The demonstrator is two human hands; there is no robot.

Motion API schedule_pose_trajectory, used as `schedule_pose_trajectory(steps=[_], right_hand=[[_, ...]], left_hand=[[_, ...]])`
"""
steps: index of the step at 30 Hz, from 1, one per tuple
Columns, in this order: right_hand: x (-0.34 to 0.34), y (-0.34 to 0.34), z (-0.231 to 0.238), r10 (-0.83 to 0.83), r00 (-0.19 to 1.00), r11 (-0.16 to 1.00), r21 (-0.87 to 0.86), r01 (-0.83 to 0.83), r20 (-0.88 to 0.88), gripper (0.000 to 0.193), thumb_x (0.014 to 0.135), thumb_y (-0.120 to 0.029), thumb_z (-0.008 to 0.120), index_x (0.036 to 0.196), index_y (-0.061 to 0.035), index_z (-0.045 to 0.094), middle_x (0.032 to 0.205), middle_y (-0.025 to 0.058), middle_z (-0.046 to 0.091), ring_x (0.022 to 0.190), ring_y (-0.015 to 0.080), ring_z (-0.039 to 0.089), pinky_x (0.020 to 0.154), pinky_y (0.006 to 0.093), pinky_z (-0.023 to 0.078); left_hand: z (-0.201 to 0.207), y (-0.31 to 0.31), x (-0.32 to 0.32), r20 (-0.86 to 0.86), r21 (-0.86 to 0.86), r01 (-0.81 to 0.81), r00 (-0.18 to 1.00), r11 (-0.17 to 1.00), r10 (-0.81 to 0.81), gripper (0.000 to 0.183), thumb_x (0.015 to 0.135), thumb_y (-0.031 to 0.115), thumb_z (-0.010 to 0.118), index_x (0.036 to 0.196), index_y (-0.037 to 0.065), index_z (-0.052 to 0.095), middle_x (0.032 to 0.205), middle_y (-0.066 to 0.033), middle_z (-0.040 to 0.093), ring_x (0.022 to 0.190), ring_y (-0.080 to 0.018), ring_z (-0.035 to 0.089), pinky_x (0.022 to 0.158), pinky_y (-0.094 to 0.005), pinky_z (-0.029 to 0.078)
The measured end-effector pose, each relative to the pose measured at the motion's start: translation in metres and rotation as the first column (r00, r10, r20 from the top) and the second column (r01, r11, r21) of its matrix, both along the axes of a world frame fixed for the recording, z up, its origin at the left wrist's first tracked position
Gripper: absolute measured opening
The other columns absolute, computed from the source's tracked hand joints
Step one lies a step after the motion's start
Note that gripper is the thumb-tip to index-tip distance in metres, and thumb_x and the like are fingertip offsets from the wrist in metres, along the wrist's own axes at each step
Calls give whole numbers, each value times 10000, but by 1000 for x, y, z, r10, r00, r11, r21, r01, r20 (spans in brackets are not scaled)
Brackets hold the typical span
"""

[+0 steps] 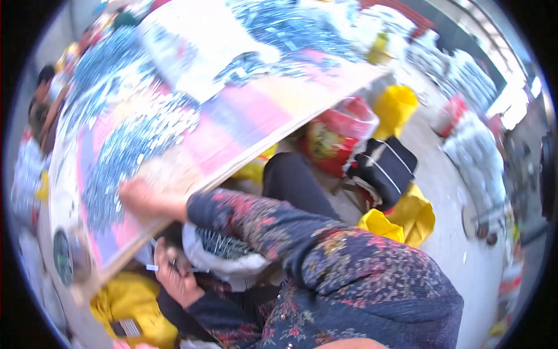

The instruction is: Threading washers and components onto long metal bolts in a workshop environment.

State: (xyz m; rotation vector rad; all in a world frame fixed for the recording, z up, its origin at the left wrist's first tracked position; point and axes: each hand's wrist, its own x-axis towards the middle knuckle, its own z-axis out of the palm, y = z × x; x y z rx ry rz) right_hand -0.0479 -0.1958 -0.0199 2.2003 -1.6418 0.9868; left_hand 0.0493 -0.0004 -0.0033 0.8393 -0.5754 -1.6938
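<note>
My right hand (142,196) reaches over the table edge, at the rim of a pile of small bluish, shiny strips (145,134). Motion smears its fingers, so their pose is unclear. Lower down, below the edge, my left hand (177,276) is closed around some thin little strips (153,267) whose pale ends poke out. Beside it, an open white sack (232,264) by my lap holds many dark, shiny strips (218,242). The tabletop (232,125) has a pink, purple and yellow covering.
A large white sack (192,43) lies on the table among more strips. To the right stand a red bag (343,136), a black padded seat (386,174) and yellow bags (395,110). Filled sacks (476,157) line the floor. Another person (46,107) works at far left.
</note>
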Motion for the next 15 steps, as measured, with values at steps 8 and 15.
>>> schedule_pose_trajectory(steps=[8,15], right_hand=[[-33,13,30,-45,803,964,236,-121,594,206,753,-162,586,660,17,629,670,199,628,653,333,650,618,430,518],[-75,94,56,-165,227,750,271,-604,960,268,894,-209,568,688,-40,590,589,39,602,441,113,522,433,262,396]], left_hand=[[-1,-7,-18,-35,24,-33,999,999,34,261,950,190,579,1118,-9,560,656,-35,545,357,-51,350,317,-167,241],[8,3,-31,65,-35,180,982,983,-177,263,951,206,588,1112,2,548,629,-27,524,375,-49,358,324,-172,248]])
